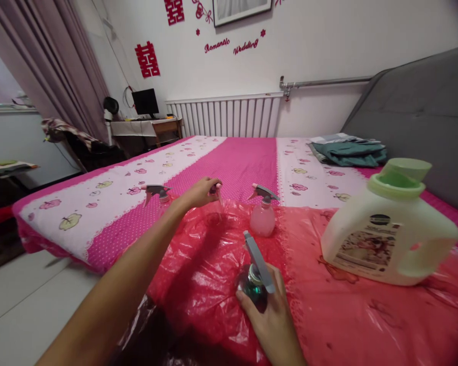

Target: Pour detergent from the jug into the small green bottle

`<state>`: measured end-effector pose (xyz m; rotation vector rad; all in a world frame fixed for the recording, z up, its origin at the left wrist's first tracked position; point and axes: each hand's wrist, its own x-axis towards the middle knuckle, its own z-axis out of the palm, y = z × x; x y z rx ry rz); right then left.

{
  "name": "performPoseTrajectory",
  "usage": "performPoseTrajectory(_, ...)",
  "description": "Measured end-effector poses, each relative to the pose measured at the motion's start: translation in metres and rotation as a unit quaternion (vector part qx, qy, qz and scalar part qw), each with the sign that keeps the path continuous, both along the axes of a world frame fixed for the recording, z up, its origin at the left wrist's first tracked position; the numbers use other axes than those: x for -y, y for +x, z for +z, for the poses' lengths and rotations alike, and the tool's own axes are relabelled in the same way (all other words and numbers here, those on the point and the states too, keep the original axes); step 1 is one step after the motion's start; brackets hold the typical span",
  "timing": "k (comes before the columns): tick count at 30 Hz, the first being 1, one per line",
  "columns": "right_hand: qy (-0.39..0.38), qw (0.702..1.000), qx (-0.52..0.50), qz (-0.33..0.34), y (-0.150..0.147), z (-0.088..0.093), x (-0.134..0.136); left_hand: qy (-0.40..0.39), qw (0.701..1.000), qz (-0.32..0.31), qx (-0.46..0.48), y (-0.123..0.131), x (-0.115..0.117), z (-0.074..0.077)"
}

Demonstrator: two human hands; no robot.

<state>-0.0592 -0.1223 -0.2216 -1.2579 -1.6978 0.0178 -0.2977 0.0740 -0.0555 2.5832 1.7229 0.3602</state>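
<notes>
My left hand (203, 192) reaches forward, its fingers closed round the head of a clear spray bottle (215, 216) on the red plastic sheet (202, 284). Nearer to me, my right hand (270, 315) wraps round a dark green spray bottle (248, 285) with a grey trigger head, which leans a little. Between and beyond the hands stands a spray bottle of pink liquid (263, 219) with a grey and pink head. Another pink spray bottle (164, 202) is partly hidden behind my left forearm.
At the right a large pale detergent jug (361, 239) with a green cap stands on the sheet. Folded dark green cloth (351, 151) lies farther back on the patterned bed (248, 157), by the grey headboard (420, 107). A radiator (225, 117) lines the far wall.
</notes>
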Motion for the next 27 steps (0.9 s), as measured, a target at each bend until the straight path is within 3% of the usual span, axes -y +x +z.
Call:
performPoseTrajectory(4,-0.015,1.000,-0.011,0.002,0.000,0.000,0.001,0.013,0.999,0.039,0.022,0.002,0.014,0.005)
performPoseTrajectory(8,-0.021,1.000,-0.016,0.001,-0.001,0.000,0.001,0.068,0.991,0.105,0.049,0.000,0.039,0.022)
performPoseTrajectory(11,-0.018,1.000,-0.015,0.005,-0.001,-0.001,0.001,0.142,0.977,0.127,0.095,0.009,0.074,0.030)
performPoseTrajectory(13,-0.017,1.000,-0.015,0.011,-0.001,0.000,0.001,0.185,0.967,0.117,0.134,0.023,0.107,0.025)
performPoseTrajectory(15,-0.018,1.000,-0.017,0.016,-0.002,0.001,0.001,0.190,0.963,0.085,0.174,0.041,0.144,0.011)
performPoseTrajectory(16,-0.021,0.999,-0.019,0.018,-0.002,0.001,0.001,0.160,0.966,0.045,0.200,0.049,0.162,0.000)
performPoseTrajectory(17,-0.024,0.999,-0.022,0.020,-0.002,0.001,0.002,0.071,0.960,-0.022,0.270,0.056,0.177,-0.013)
performPoseTrajectory(19,-0.031,0.999,-0.032,0.021,-0.003,0.001,0.002,-0.074,0.926,-0.127,0.349,0.067,0.197,-0.041)
performPoseTrajectory(21,-0.042,0.998,-0.040,0.023,-0.005,-0.001,0.003,-0.093,0.864,-0.178,0.461,0.073,0.202,-0.069)
performPoseTrajectory(22,-0.047,0.998,-0.043,0.024,-0.005,-0.001,0.002,-0.099,0.835,-0.175,0.512,0.075,0.200,-0.080)
performPoseTrajectory(24,-0.052,0.997,-0.047,0.025,-0.006,-0.002,0.001,-0.145,0.811,-0.159,0.544,0.078,0.192,-0.096)
performPoseTrajectory(27,-0.047,0.997,-0.052,0.017,-0.006,0.001,0.000,-0.181,0.823,-0.098,0.529,0.083,0.181,-0.100)
